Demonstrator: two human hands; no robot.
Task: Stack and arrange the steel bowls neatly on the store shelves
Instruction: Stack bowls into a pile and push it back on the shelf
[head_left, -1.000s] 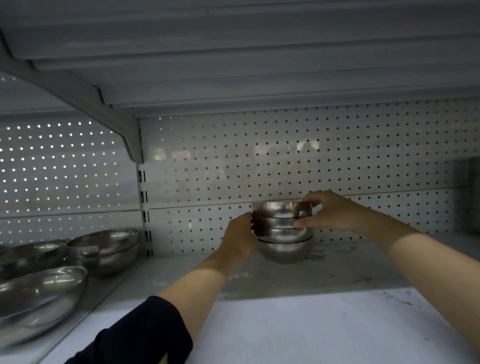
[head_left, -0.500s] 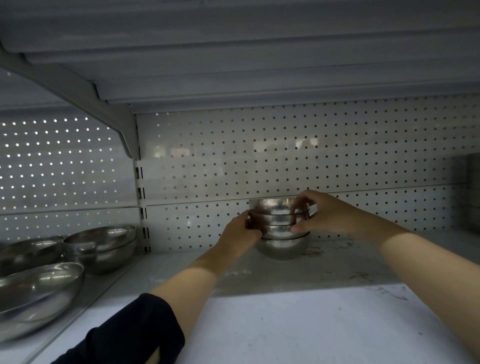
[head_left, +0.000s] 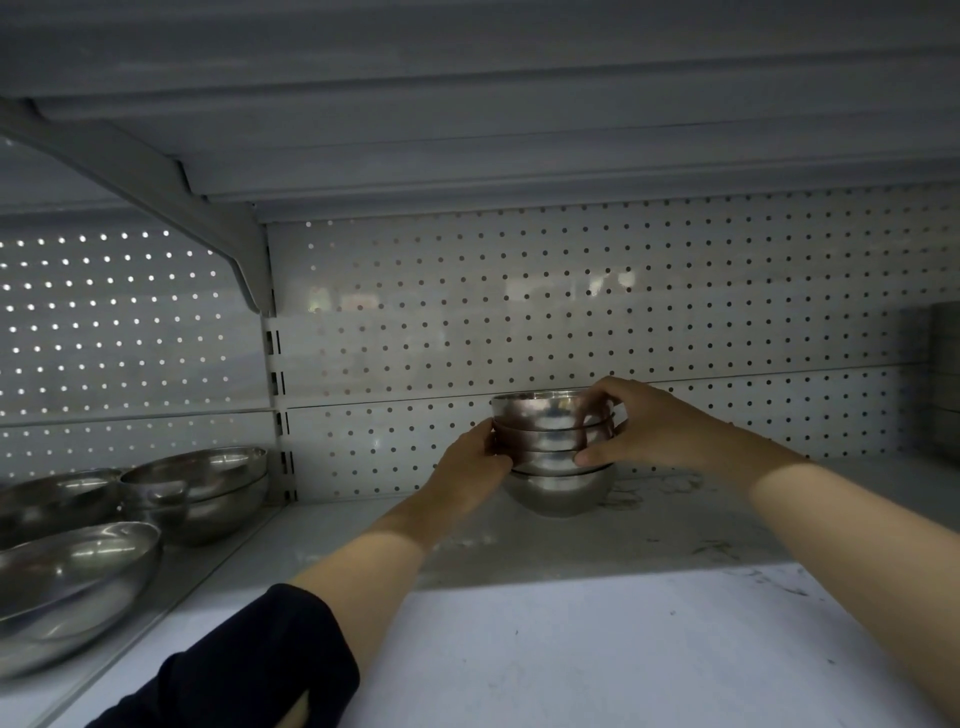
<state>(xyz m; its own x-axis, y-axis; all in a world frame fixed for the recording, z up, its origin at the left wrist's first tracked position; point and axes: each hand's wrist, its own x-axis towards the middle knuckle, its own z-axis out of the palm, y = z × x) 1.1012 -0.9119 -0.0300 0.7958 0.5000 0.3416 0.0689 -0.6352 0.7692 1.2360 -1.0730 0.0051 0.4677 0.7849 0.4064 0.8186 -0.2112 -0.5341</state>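
A stack of small steel bowls (head_left: 553, 457) stands on the white shelf (head_left: 597, 639), near the pegboard back wall. My left hand (head_left: 470, 467) presses the stack's left side, fingers wrapped on the middle bowls. From the other side my right hand (head_left: 641, 428) grips it, fingers over the top bowls' rims and thumb low on the side. The bottom bowl rests on the shelf.
Larger steel bowls sit in the neighbouring bay on the left: a nested pair (head_left: 200, 491) at the back, one big bowl (head_left: 67, 582) in front. A shelf bracket (head_left: 156, 187) slants overhead at left. Grey objects (head_left: 943, 384) stand at the far right edge.
Both hands have stayed on the stack, which shifted slightly toward the back wall; the grip looks the same. The view has drifted a little.
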